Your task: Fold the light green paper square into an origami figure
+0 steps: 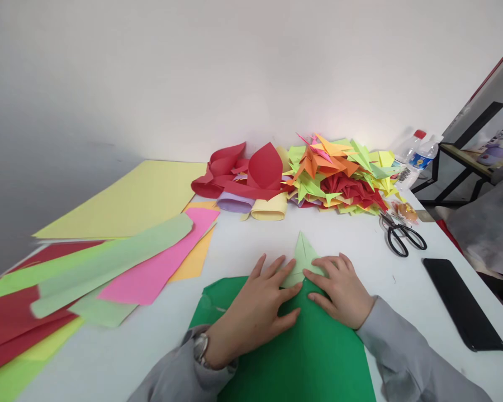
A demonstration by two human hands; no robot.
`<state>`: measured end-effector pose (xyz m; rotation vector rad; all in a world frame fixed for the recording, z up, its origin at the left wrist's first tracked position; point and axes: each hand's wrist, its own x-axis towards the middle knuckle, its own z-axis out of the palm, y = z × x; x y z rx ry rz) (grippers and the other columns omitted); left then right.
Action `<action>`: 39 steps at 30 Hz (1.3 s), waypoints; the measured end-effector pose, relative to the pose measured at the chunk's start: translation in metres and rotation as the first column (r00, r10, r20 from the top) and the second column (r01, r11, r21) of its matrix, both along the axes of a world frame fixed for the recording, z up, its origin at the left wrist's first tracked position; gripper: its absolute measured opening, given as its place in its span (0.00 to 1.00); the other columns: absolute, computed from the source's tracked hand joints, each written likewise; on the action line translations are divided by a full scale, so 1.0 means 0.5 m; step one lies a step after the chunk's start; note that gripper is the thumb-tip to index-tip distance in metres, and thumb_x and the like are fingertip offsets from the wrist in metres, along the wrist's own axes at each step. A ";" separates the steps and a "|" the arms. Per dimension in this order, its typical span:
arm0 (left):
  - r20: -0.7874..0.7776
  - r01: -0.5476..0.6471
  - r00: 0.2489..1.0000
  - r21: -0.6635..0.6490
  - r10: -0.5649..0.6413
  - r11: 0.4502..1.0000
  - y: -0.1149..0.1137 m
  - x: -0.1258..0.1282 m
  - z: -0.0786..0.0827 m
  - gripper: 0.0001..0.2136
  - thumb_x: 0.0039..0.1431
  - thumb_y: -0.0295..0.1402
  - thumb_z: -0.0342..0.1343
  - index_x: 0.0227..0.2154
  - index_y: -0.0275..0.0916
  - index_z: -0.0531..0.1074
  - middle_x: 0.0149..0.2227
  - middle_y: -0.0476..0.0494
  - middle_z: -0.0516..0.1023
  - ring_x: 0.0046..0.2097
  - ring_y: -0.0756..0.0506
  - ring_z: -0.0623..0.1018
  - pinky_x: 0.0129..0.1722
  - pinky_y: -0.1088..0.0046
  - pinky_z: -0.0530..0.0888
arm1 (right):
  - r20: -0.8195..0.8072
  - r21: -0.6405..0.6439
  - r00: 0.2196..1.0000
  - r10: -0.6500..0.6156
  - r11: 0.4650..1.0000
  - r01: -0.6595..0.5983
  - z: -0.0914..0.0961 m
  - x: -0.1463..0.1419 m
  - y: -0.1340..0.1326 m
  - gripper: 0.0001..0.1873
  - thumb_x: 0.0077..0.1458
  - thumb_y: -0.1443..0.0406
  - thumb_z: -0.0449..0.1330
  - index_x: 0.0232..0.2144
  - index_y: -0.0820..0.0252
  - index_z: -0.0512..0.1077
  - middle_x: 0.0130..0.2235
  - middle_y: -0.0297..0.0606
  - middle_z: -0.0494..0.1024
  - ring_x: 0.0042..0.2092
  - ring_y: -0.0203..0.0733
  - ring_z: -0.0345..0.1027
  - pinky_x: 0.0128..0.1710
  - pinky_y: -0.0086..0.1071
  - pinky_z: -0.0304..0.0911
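A small light green folded paper (302, 255) with a pointed tip lies on the white table (251, 245), partly on a dark green sheet (310, 357). My left hand (251, 312) lies flat on the dark green sheet, fingers spread, fingertips pressing the folded paper's left edge. From the other side my right hand (339, 287) presses the paper's right edge with its fingers bent and flat. Neither hand grips anything. Both arms wear grey sleeves, and a watch sits on my left wrist.
Long coloured paper sheets (121, 262) fan out at left, with a yellow sheet (134, 195) behind. A pile of folded paper shapes (331, 173) and red curled papers (243, 173) stand at the back. Scissors (400, 234), a black phone (463, 301) and water bottles (414, 153) sit at right.
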<state>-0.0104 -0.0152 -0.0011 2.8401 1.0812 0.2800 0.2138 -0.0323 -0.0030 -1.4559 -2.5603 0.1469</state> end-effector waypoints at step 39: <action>0.195 0.021 0.980 0.122 -0.045 0.992 0.015 -0.011 0.020 0.12 0.55 0.45 0.57 0.38 0.46 0.79 0.51 0.41 0.75 0.56 0.35 0.70 0.61 0.45 0.56 | 0.042 0.095 0.999 -0.015 0.995 0.011 -0.002 -0.007 -0.003 0.21 0.62 0.54 0.54 0.56 0.49 0.66 0.53 0.42 0.72 0.55 0.52 0.58 0.59 0.59 0.39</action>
